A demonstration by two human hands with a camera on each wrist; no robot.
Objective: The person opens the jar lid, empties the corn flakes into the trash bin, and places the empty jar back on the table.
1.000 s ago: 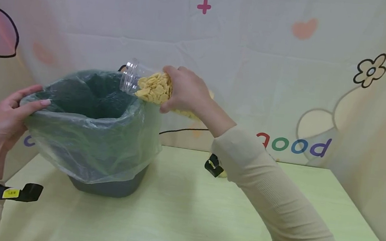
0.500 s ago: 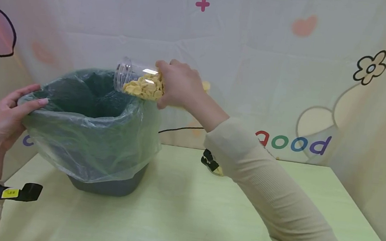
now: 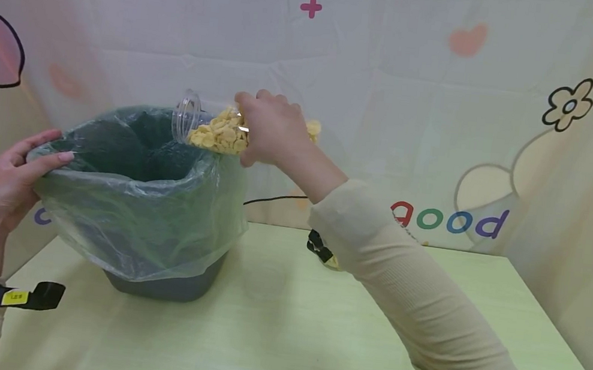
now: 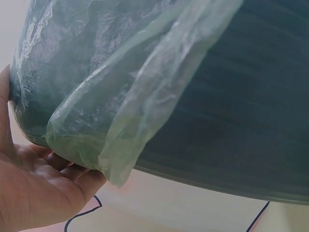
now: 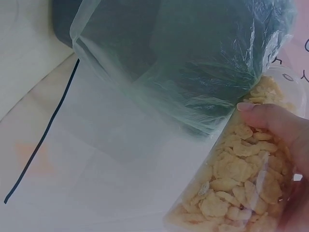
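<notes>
A grey trash bin (image 3: pixel 166 289) stands on the table, lined with a translucent green trash bag (image 3: pixel 130 222) folded over its rim. At the bin's left side, my left hand (image 3: pixel 13 170) grips the bagged rim, thumb over the top edge. My right hand (image 3: pixel 277 132) holds a clear plastic jar (image 3: pixel 189 114) by its body, lying on its side. The jar's uncovered mouth is over the bin's right rim. Pale yellow flakes (image 5: pixel 231 166), like corn flakes, fill much of the jar. The bin's bottom is hidden.
The light green table (image 3: pixel 280 340) extends to the right. A small yellowish thing (image 3: pixel 333 263) lies near its back edge, mostly hidden by my right sleeve. Behind hangs a printed cloth (image 3: pixel 367 132), with a thin dark line (image 3: pixel 273 198) running along it.
My right hand has moved the jar left, bringing its mouth further over the bin. Flakes inside have shifted and the jar is closer to level. My left hand has stayed at the rim.
</notes>
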